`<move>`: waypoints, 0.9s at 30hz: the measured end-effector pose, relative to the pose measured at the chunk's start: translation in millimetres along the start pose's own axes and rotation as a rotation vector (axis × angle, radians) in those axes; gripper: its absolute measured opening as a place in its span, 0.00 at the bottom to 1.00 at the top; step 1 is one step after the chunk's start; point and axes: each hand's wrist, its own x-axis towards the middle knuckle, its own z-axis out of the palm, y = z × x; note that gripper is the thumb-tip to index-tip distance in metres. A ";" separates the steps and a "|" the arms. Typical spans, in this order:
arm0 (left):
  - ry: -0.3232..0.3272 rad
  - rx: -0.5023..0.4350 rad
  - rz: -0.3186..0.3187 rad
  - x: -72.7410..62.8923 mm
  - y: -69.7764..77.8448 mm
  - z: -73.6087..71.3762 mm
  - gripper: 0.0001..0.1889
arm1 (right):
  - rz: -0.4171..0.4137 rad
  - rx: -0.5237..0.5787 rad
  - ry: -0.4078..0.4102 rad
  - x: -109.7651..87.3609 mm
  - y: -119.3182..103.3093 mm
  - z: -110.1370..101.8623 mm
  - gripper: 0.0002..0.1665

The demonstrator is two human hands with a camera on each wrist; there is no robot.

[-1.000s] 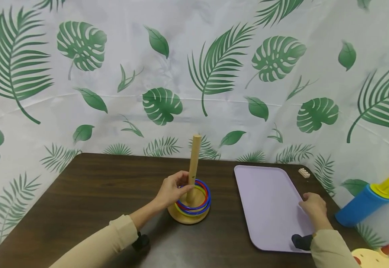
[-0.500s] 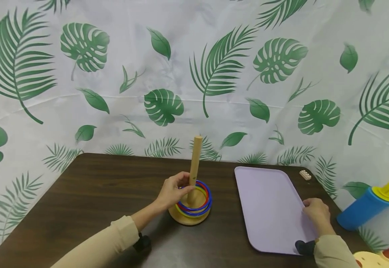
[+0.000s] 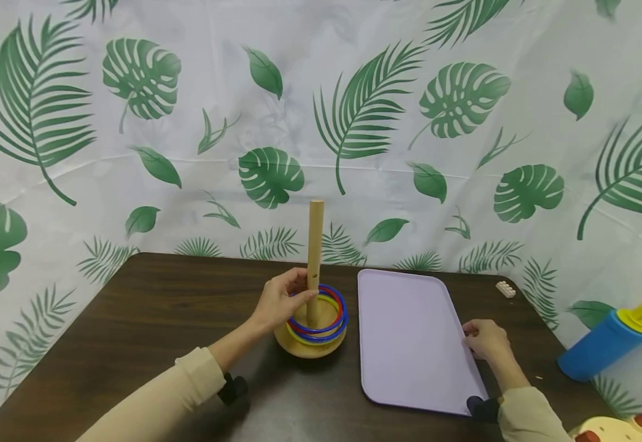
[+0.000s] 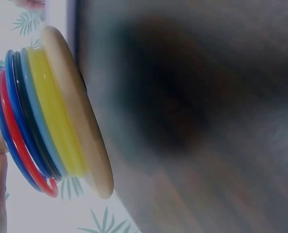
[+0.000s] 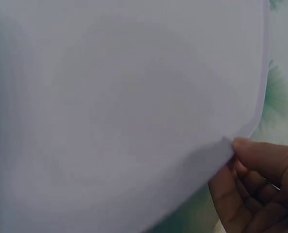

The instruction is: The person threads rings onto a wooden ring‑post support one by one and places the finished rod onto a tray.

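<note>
My left hand (image 3: 277, 302) grips the upright peg (image 3: 315, 245) of a wooden ring toss stand, its thumb across the front. Blue, red, yellow and other coloured rings (image 4: 52, 111) lie stacked around the peg on the round wooden base (image 4: 71, 92). In the left wrist view the base is tilted, with a gap between it and the dark tabletop. On the right, my right hand (image 3: 487, 341) pinches the right edge of a pale purple tray (image 3: 409, 337). The right wrist view shows the thumb on top of the rim and fingers curled below.
A small pale toy brick (image 3: 506, 289) lies near the table's back right corner. Beyond the right edge stand a blue and yellow pump (image 3: 603, 344) and a cream toy with red knobs (image 3: 616, 430). A leaf-patterned cloth (image 3: 199, 80) hangs behind the table (image 3: 150, 307).
The tray has slid left, closer to the stand, with my right hand still on its edge. My left hand has raised the stand slightly and shifted it a little left.
</note>
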 end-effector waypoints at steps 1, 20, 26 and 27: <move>0.006 0.001 0.009 1.9 1.5 -1.5 0.12 | -0.009 0.036 -0.014 0.2 -4.7 4.2 0.14; 0.034 0.004 0.016 14.1 1.7 6.9 0.11 | -0.139 0.266 -0.070 -7.9 -97.4 78.7 0.13; 0.035 -0.015 -0.031 15.0 -3.7 14.9 0.12 | -0.177 0.277 -0.070 -8.2 -111.2 88.8 0.12; 0.032 -0.023 -0.040 15.2 -4.5 16.1 0.12 | -0.180 0.281 -0.071 -8.4 -113.1 90.0 0.12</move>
